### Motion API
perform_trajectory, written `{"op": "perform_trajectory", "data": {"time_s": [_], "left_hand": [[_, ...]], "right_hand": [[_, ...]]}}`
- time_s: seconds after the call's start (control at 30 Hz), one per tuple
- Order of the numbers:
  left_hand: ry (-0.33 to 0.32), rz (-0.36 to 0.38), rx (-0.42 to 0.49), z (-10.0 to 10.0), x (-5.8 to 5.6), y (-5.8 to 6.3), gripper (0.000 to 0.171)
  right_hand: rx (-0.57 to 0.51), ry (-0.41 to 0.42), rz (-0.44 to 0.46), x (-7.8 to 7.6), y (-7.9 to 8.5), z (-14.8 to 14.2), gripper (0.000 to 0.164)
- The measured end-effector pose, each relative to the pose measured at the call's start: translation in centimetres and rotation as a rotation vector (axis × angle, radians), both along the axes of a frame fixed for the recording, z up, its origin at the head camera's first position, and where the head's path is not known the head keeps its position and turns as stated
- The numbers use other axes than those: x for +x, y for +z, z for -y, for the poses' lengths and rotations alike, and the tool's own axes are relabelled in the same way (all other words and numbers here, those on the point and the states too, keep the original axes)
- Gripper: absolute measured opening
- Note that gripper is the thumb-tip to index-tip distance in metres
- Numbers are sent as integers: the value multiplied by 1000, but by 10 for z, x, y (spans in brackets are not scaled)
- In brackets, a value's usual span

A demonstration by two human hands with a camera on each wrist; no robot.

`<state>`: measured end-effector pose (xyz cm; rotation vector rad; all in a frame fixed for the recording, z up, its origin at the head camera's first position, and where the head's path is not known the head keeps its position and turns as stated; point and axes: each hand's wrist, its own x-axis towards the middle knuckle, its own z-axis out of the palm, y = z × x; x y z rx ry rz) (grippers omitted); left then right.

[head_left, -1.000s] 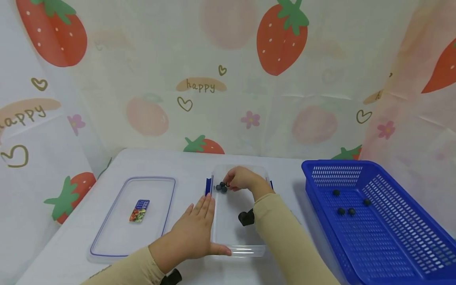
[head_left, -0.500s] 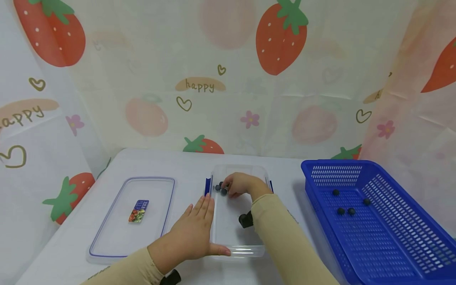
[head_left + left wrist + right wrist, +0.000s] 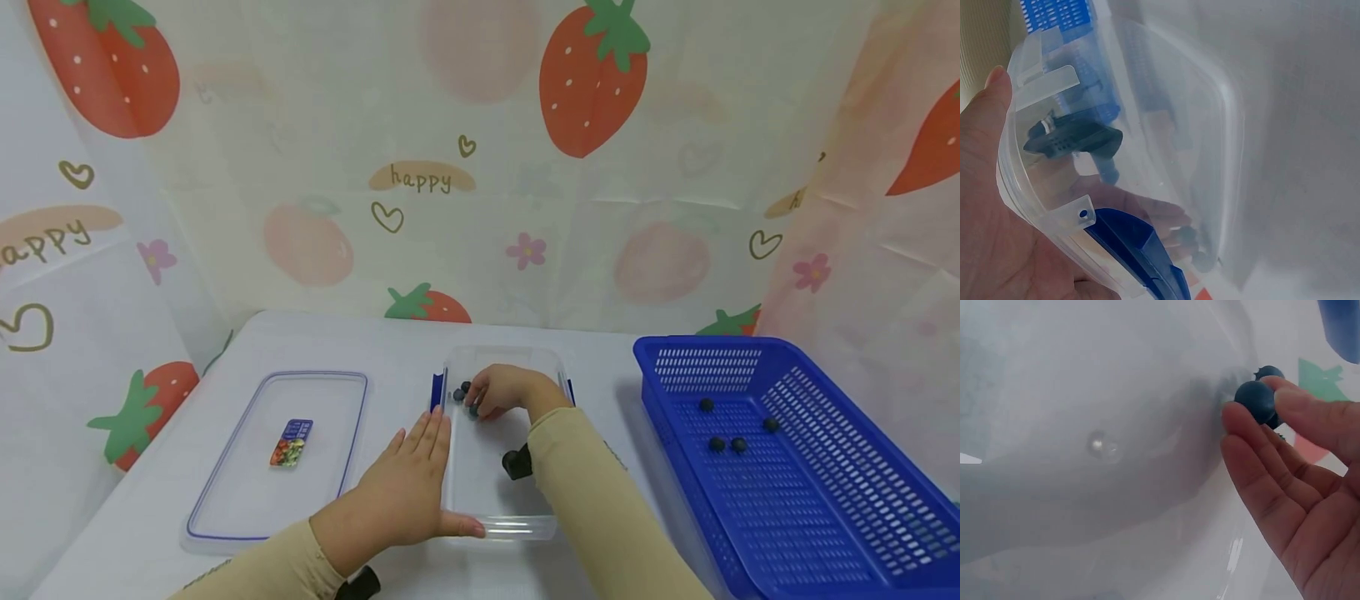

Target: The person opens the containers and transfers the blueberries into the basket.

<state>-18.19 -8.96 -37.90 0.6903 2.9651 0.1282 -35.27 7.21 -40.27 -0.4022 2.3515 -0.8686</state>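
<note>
A clear plastic box with blue side clips stands in the middle of the table. My right hand reaches into its far left part and pinches a dark blueberry between thumb and fingers. More blueberries lie beside the fingertips, against the box's left wall. Along the left rim my left hand rests with straight fingers, its thumb on the near rim. The left wrist view shows that hand outside the clear wall, next to a blue clip.
Left of the box lies a clear lid with a blue seal and a colourful label. On the right stands a blue perforated basket holding several blueberries. A strawberry-print curtain hangs behind the white table.
My right hand has shifted slightly left and nearer within the box, and its fingertips have come onto the nearest blueberry of the group. The left hand has stayed on the rim.
</note>
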Motion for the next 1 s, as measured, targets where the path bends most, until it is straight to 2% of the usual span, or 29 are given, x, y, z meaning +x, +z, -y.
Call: {"op": "perform_trajectory", "data": {"time_s": [0.17, 0.27, 0.43, 0.57, 0.7, 1.0], "left_hand": [[2, 2, 3, 0, 0, -1, 130], [1, 9, 5, 0, 1, 0, 130], [5, 18, 4, 0, 1, 1, 130], [9, 15, 3, -1, 1, 1, 130], [14, 13, 11, -3, 0, 1, 129], [27, 31, 13, -4, -2, -4, 129]], "right_hand": [[-34, 4, -29, -2, 4, -1, 17], [-63, -38, -76, -4, 8, -2, 12], [-183, -108, -113, -7, 15, -5, 8], [-287, -112, -103, -5, 26, -10, 13], [-352, -99, -120, 1, 44, -17, 15], [-300, -29, -229, 9, 81, -49, 9]]}}
